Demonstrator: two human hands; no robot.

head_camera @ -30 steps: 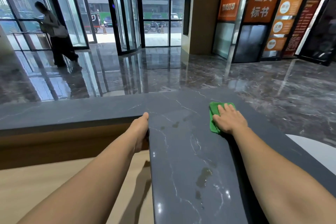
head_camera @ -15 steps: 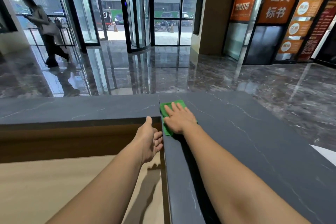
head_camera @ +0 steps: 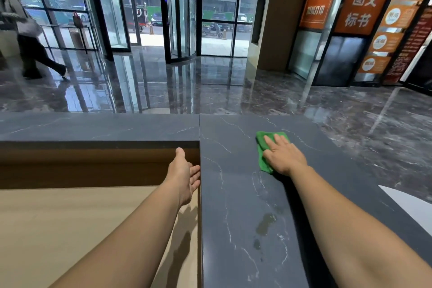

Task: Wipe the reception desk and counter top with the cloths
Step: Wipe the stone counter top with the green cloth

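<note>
We press our right hand (head_camera: pixel 284 156) flat, fingers spread, on the green cloth (head_camera: pixel 263 151) at centre-right of the frame so it drags across the dark counter top (head_camera: pixel 233 194), while our left hand (head_camera: pixel 184 175), open and empty, steadies against its inner edge.
</note>
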